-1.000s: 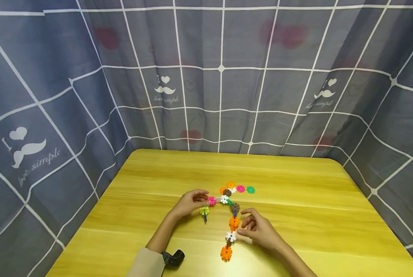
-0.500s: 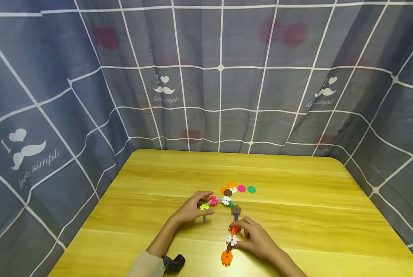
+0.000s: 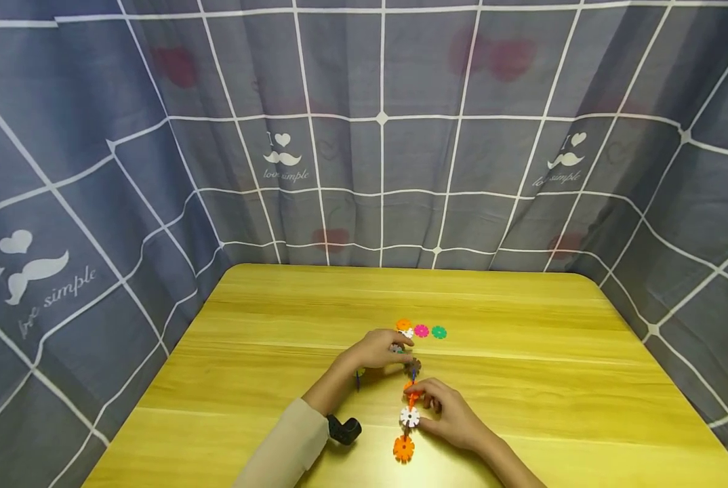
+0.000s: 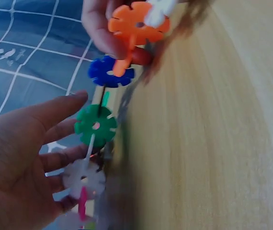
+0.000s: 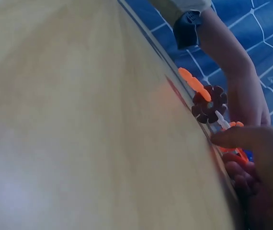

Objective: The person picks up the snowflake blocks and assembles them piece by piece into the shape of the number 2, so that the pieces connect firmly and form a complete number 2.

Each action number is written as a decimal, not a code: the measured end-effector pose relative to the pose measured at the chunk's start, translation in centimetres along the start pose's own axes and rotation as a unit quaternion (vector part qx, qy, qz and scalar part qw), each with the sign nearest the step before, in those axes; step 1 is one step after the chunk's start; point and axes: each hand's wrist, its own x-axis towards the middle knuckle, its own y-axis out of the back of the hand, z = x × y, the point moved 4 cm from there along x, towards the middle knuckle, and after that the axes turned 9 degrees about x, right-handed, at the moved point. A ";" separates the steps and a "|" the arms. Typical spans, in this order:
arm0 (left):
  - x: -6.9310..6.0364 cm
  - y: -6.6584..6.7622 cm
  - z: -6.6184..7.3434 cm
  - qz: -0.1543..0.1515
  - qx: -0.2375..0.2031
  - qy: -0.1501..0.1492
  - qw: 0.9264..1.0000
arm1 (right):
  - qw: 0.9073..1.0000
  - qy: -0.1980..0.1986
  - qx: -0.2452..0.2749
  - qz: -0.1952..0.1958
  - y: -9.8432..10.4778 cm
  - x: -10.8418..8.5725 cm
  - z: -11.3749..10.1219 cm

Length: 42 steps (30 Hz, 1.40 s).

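A chain of notched plastic interlocking discs curves across the table, with an orange disc (image 3: pixel 403 449) at its near end and a white disc (image 3: pixel 409 417) behind that. My right hand (image 3: pixel 452 415) pinches the chain at another orange disc (image 4: pixel 139 21), between thumb and fingers. Farther along, my left hand (image 3: pixel 381 349) reaches over the chain's far bend and hides much of it. In the left wrist view, its thumb stands apart from the green disc (image 4: pixel 96 125), while its spread fingers pass behind the clear white disc (image 4: pixel 85 178). A blue disc (image 4: pixel 110 72) links between the hands.
Loose discs lie beyond the chain: orange (image 3: pixel 403 324), pink (image 3: pixel 421 331) and green (image 3: pixel 439 332). A checked curtain (image 3: pixel 339 169) surrounds the back and sides of the wooden table (image 3: pixel 522 339). A black wrist device (image 3: pixel 344 430) sits on the left forearm.
My left hand has moved right, from the chain's yellow end to its far bend. My right hand has come in from the right and taken hold of the chain near the orange disc.
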 end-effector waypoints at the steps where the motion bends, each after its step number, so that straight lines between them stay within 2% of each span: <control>1: 0.1 -0.1 0.1 -0.004 0.012 -0.001 1.000 | 1.000 -0.008 0.006 -0.001 0.1 0.0 -0.2; 3: 0.2 -0.2 0.1 -0.011 0.011 0.000 1.000 | 0.999 -0.027 0.018 -0.004 0.4 0.1 -0.9; 8: -0.4 -0.1 -0.1 -0.003 -0.061 0.021 0.998 | 0.997 -0.045 0.064 -0.002 1.2 0.5 -3.5; 12: -1.2 -0.3 -0.4 0.018 -0.113 0.059 0.992 | 0.992 -0.091 0.083 0.039 1.3 0.7 -3.6; 14: -1.6 -0.5 -0.5 0.029 -0.143 0.083 0.986 | 0.985 -0.134 0.083 0.076 1.0 0.8 -2.6; 17: -2.2 -0.9 -0.5 0.038 -0.185 0.118 0.975 | 0.967 -0.185 0.104 0.142 0.7 0.8 -0.9; 20: -2.6 -1.1 -0.3 0.039 -0.228 0.145 0.962 | 0.950 -0.206 0.140 0.188 0.7 0.8 0.3; 22: -2.8 -1.3 -0.2 0.038 -0.253 0.156 0.954 | 0.946 -0.203 0.156 0.198 0.8 0.9 0.5; 24: -2.9 -1.6 -0.3 0.035 -0.282 0.164 0.945 | 0.947 -0.204 0.159 0.189 1.0 0.9 0.7; 27: -3.0 -2.1 -0.6 0.031 -0.321 0.168 0.932 | 0.955 -0.201 0.142 0.166 1.3 1.0 0.8; 31: -3.0 -2.8 -1.0 0.027 -0.351 0.164 0.921 | 0.970 -0.176 0.096 0.141 1.8 1.2 0.7; 34: -3.0 -3.1 -1.1 0.025 -0.362 0.153 0.919 | 0.981 -0.141 0.041 0.129 2.1 1.3 0.5; 37: -3.0 -3.3 -1.1 0.020 -0.368 0.137 0.920 | 0.987 -0.102 -0.013 0.120 2.2 1.5 0.0; 39: -3.0 -3.4 -1.1 0.014 -0.373 0.126 0.919 | 0.989 -0.075 -0.056 0.117 2.3 1.6 -0.4; 42: -3.1 -3.5 -1.1 0.010 -0.378 0.117 0.918 | 0.984 -0.036 -0.122 0.121 2.4 1.6 -1.0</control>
